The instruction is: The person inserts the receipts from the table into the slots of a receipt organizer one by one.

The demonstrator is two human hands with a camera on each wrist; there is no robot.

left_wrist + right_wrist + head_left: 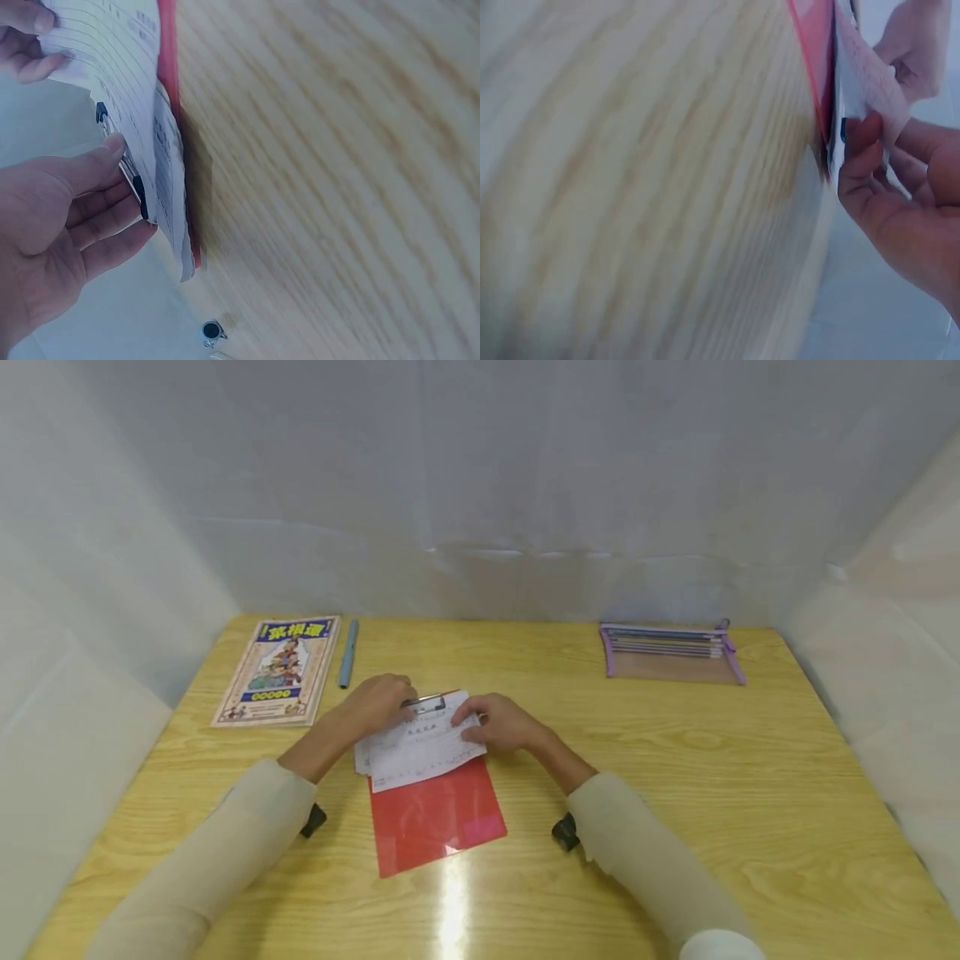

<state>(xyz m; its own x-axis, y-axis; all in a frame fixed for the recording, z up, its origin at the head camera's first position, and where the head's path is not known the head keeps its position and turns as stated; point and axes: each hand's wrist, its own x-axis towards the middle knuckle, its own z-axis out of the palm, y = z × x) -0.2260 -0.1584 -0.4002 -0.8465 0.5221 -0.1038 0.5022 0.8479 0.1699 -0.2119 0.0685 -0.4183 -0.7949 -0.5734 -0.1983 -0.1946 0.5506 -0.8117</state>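
Note:
A red clipboard [438, 822] lies at a slight angle on the wooden table, with printed paper sheets [420, 753] across its upper half. At its top edge is a metal clip [429, 703]. My left hand [372, 706] holds this clip; in the left wrist view its thumb presses on the clip [126, 159] and the fingers curl beneath. From the right, my right hand [502, 723] pinches the upper right edge of the sheets. The right wrist view shows the paper [870, 86] bent up between thumb and fingers. Whether the clip's jaws grip the sheets, I cannot tell.
An illustrated book [279, 673] lies at the back left, with a blue-grey pen [348, 653] beside it. A purple-edged pouch [667, 670] holding several pens or pencils lies at the back right. Pale sheeting [480, 485] hangs behind the table and on both sides.

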